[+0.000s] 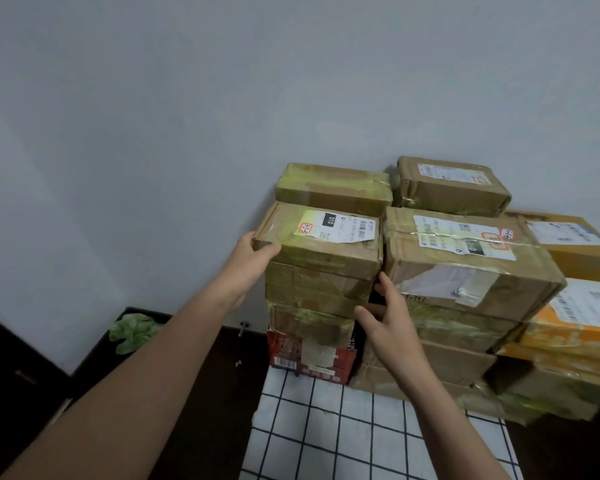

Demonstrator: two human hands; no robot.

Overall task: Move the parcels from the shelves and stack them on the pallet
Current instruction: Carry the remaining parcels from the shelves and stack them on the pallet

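Parcel stack [465, 306] sitting on checked cloth [326, 427], beyond fingertips. Labelled parcel [321, 244] lying atop left column, between both hands. Left hand [253, 258] reaching forward, thumb and fingers clamping its near-left corner. Right hand [392, 317] pointing up, fingers spread loose beside its near-right corner, holding nothing

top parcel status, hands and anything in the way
Left hand grips top parcel at its left corner. Right hand open, fingertips at the right edge. Parcel sits on the stack. Tight beside it, big box.
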